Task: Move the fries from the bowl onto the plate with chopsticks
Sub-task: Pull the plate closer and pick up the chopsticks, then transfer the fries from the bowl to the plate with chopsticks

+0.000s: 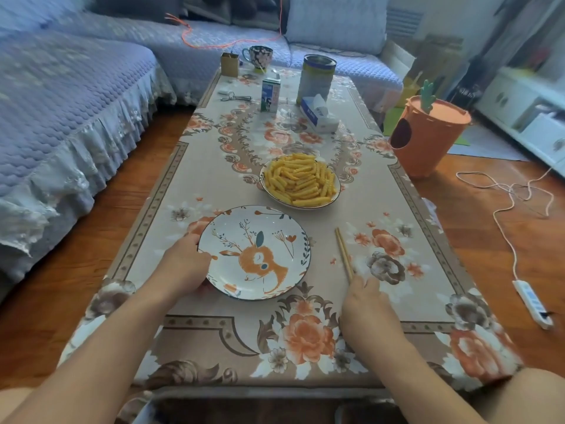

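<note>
A white bowl (333,195) heaped with yellow crinkle fries (301,179) stands in the middle of the floral-cloth table. Nearer me lies a white plate (269,237) painted with an orange deer, with nothing on it. My left hand (185,264) grips the plate's left rim, thumb on top. A pair of wooden chopsticks (344,252) lies flat on the cloth to the right of the plate, tips pointing away. My right hand (365,298) touches their near ends, fingers curled around them; the grip itself is hidden under the hand.
At the far end of the table stand a milk carton (270,94), a tall tin (316,79), a tissue pack (318,114), a mug (261,57) and keys (235,96). A sofa (61,117) runs along the left. An orange carrot-shaped bin (428,139) and a power strip (532,302) sit on the floor to the right.
</note>
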`<state>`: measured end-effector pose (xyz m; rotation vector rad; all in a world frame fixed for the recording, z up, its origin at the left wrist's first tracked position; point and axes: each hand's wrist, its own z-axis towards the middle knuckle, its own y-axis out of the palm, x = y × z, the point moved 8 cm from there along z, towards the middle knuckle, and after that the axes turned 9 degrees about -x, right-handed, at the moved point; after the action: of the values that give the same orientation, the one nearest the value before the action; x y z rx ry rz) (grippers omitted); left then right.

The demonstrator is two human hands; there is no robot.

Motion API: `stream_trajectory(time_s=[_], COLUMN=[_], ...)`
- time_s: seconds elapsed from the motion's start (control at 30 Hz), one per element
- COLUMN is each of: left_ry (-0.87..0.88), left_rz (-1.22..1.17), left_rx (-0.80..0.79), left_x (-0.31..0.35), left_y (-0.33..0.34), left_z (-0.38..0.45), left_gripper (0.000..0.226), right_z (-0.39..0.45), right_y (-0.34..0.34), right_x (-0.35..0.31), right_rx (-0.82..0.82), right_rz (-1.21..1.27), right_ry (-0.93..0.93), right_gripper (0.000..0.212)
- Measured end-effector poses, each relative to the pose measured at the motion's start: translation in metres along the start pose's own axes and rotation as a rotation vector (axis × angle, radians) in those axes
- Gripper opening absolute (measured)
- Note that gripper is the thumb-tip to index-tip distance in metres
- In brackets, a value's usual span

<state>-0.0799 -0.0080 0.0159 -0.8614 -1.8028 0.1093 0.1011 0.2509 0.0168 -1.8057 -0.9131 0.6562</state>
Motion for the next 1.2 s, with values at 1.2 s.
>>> stream_trajectory(time_s=[1.2], left_ry=[0.019], left_rz=[0.098], left_rx=[-0.148], left_x=[0.026], left_y=[0.037], left_z=[-0.007], left_gripper=[0.017], right_z=[0.023], right_y=[-0.098], right_x=[-0.055], right_rx=[-0.139], right_rz=[0.895], right_ry=[-0.719], right_gripper=[0.056])
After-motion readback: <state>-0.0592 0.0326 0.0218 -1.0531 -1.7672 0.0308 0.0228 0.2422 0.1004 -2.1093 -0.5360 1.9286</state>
